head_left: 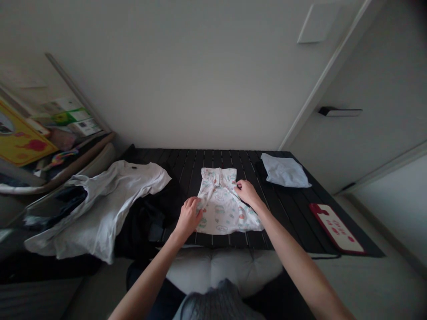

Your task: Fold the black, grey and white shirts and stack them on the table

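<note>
Small white printed romper (222, 211) lies spread flat in the middle of a dark slatted table (283, 222), with both hands set at its sides, seemingly to keep the cloth flat and in place. The left hand (188, 218) has its fingers curled closely over the romper's left edge, while the right hand (246, 192) rests its bunched fingers on the upper right; whether either actually pinches the fabric cannot be told. A rumpled white T-shirt (100, 209) and a black garment (150, 218) lie to the left, a folded pale blue cloth (284, 170) to the right.
</note>
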`<state>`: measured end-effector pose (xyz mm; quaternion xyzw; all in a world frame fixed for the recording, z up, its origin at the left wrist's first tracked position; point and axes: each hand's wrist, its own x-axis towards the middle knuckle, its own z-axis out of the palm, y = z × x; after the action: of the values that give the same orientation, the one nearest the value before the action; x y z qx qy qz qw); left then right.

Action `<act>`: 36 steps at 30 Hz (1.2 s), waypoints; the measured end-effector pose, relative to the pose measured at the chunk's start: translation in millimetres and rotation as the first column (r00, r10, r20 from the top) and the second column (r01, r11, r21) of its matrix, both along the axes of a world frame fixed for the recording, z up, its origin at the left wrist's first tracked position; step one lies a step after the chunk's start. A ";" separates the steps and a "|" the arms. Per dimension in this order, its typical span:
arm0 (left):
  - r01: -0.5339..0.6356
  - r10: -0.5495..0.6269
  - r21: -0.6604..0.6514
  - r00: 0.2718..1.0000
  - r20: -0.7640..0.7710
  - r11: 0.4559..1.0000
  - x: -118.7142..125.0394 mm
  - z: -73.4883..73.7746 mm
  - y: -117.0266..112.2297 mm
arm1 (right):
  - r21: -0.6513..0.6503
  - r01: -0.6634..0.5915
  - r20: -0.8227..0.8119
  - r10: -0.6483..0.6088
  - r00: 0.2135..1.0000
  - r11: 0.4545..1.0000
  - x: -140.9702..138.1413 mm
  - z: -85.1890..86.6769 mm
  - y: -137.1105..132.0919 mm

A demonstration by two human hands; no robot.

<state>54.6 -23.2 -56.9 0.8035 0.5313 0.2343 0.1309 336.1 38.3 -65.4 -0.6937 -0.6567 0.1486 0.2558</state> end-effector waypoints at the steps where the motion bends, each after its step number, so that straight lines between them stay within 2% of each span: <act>1: -0.007 0.007 0.009 1.000 -0.010 1.000 -3.3 -0.2 -6.0 | -0.044 -0.003 0.017 0.004 1.000 0.999 3.9 1.3 -9.4; 6: -0.045 0.044 -0.012 0.998 -0.054 0.999 -19.5 1.7 -35.5 | -0.217 -0.051 -0.003 0.052 0.999 0.975 16.3 7.5 -54.9; 12: 0.034 -0.036 -0.046 0.998 -0.057 0.998 -37.4 9.0 -56.7 | -0.307 -0.125 -0.016 0.126 0.992 0.943 29.3 11.2 -93.6; 15: 0.037 -0.039 -0.024 0.997 -0.071 0.999 -41.9 6.4 -56.4 | -0.293 -0.137 -0.042 0.131 0.991 0.946 30.4 13.9 -104.7; 19: 0.008 -0.005 0.035 0.997 -0.074 0.999 -40.1 7.6 -53.1 | -0.230 -0.069 -0.027 0.064 0.998 0.971 22.0 23.7 -111.8; 23: -0.032 0.034 0.111 0.999 -0.010 0.993 -24.5 29.5 -53.8 | -0.127 -0.019 0.042 0.025 0.999 0.992 3.3 42.8 -118.6; 26: -0.023 0.017 0.134 0.999 0.041 0.991 -5.6 45.3 -55.2 | -0.063 -0.066 0.096 0.072 0.993 0.996 -15.8 53.5 -127.2; 28: 0.040 -0.042 0.111 0.999 0.018 0.993 6.1 46.9 -56.2 | -0.069 -0.127 0.119 0.135 0.984 0.989 -27.7 52.7 -133.4; 31: 0.169 -0.172 -0.033 0.978 -0.120 0.985 16.1 37.4 -58.8 | -0.178 -0.238 0.113 0.260 0.959 0.955 -38.8 39.9 -141.1; 33: 0.191 -0.211 -0.120 0.960 -0.187 0.974 16.5 30.4 -61.6 | -0.235 -0.316 0.060 0.339 0.939 0.919 -40.0 29.5 -144.6; 36: 0.197 -0.226 -0.165 0.957 -0.183 0.967 10.2 29.2 -65.1 | -0.232 -0.398 -0.044 0.400 0.916 0.887 -33.8 22.5 -147.4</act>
<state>64.8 -88.3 -27.7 0.8636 0.4683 0.0979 0.1591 302.3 -109.1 -42.9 -0.5698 -0.7634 0.2732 0.1337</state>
